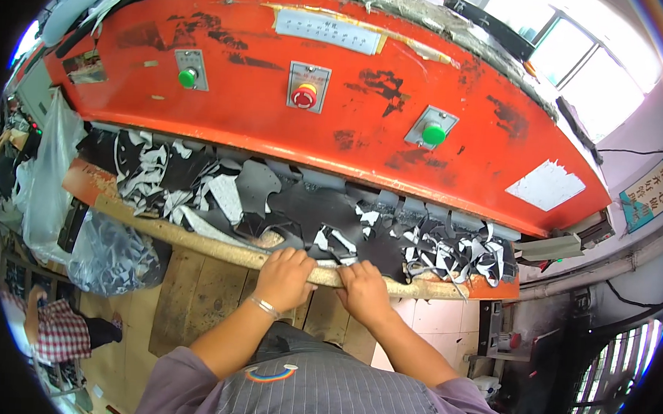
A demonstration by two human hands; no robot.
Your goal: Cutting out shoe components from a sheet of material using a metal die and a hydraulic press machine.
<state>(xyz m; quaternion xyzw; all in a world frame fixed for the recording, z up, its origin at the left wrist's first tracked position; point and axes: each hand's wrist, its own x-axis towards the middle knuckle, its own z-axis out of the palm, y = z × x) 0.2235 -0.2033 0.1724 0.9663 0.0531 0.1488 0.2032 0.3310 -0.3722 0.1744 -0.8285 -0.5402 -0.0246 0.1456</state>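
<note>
My left hand (286,278) is closed over the front edge of a long worn board (187,239), its fingers curled on top. A short gap to the right, my right hand (366,291) wraps the same edge. Just beyond my fingers lies a dark grey sheet (312,210) with irregular cut outlines, spread over the board. White and black scraps (337,241) lie around it, and whether my fingertips also pinch some of this material is hidden. More cut strips (460,255) are heaped at the right end, and others (153,168) at the left.
Behind the board rises a red machine front (232,104) with a green button (188,78), a red knob (304,95) and another green button (433,134). Clear plastic bags (112,252) of scraps hang at left. Another person (63,328) is at the lower left. Wooden planks (203,298) lie below.
</note>
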